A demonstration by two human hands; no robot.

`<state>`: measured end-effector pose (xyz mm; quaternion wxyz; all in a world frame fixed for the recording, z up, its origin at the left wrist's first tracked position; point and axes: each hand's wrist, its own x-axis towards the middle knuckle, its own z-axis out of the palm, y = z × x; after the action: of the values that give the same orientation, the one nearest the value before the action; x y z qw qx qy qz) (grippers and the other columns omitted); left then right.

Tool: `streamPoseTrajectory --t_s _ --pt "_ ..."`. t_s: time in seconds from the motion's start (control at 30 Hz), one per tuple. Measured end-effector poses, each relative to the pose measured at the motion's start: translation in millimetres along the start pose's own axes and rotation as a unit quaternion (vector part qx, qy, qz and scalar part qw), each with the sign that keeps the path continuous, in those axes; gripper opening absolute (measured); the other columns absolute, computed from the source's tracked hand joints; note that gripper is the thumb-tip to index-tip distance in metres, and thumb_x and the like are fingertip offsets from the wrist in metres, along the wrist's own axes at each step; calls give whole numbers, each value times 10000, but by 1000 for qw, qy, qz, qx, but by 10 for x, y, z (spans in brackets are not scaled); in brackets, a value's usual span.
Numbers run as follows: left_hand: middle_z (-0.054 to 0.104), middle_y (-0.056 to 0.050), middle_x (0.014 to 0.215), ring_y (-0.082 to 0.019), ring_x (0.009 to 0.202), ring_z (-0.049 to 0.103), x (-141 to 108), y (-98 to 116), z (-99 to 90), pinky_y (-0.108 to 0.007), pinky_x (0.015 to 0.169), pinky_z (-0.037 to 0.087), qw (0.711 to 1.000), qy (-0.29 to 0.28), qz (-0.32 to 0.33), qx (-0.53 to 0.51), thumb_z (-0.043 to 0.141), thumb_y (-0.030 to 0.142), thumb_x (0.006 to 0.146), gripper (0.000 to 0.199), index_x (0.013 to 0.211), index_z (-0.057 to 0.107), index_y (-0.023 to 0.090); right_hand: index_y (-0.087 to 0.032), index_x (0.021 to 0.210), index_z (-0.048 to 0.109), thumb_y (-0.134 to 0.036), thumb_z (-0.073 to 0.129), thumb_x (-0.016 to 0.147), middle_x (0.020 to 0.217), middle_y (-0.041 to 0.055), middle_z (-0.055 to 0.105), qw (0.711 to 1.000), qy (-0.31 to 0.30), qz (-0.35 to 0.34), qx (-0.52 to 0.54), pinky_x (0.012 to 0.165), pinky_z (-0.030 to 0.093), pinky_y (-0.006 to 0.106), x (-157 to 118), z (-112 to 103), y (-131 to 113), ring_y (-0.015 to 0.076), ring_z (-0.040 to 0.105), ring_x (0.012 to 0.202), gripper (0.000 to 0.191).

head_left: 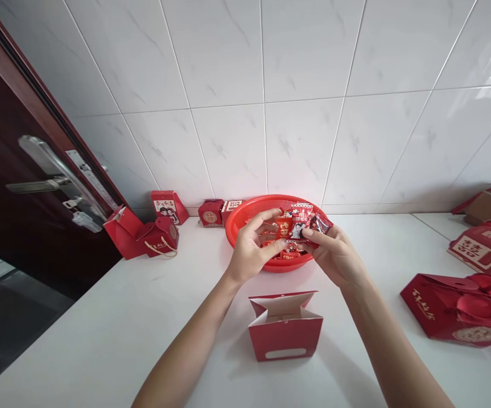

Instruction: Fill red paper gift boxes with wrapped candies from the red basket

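Note:
My right hand (334,252) is closed on several wrapped candies (299,226) in red, printed wrappers, with the thumb on top. Just left of them my left hand (251,246) curves with thumb and fingers apart; whether its fingertips touch a wrapper I cannot tell. Both hands are over a red plastic basket (233,224), which has more wrapped candies in it, partly hidden by the hands. Between my forearms stands a red paper gift box (287,337), upright, its top flaps spread and its pale inside showing.
Red boxes (156,235) stand at the table's left end, with small ones (211,214) beside the basket. Larger red boxes (453,311) sit on the right. A tiled wall (228,147) rises behind the white table (177,306). A dark door (16,226) is at the left.

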<state>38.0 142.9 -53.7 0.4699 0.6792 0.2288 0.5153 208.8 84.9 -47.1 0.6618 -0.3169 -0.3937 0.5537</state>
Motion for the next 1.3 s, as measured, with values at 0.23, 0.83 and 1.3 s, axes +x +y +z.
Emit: streamPoseTrajectory --t_s 0.23,0.83,1.3 --pt "783 -78 1056 -256 999 726 10 62 -10 -362 860 612 998 7 -43 -48 844 342 742 407 1104 757 176 -188 851 789 -275 892 694 905 53 756 1000 4 3 -13 713 602 288 -7 -8 -3 188 672 841 207" --pt "799 -36 878 -227 823 747 11 46 31 -371 783 627 990 86 -75 -84 911 327 627 391 977 797 195 -199 857 771 -271 938 623 871 30 734 999 39 -7 -8 678 614 286 -4 45 39 166 661 783 297" --pt "813 -57 857 -258 857 776 -19 68 8 -396 804 656 989 96 -68 -87 924 331 623 353 922 806 184 -208 888 737 -271 932 620 848 14 719 998 54 -27 -15 635 571 287 -16 43 19 158 645 740 337"
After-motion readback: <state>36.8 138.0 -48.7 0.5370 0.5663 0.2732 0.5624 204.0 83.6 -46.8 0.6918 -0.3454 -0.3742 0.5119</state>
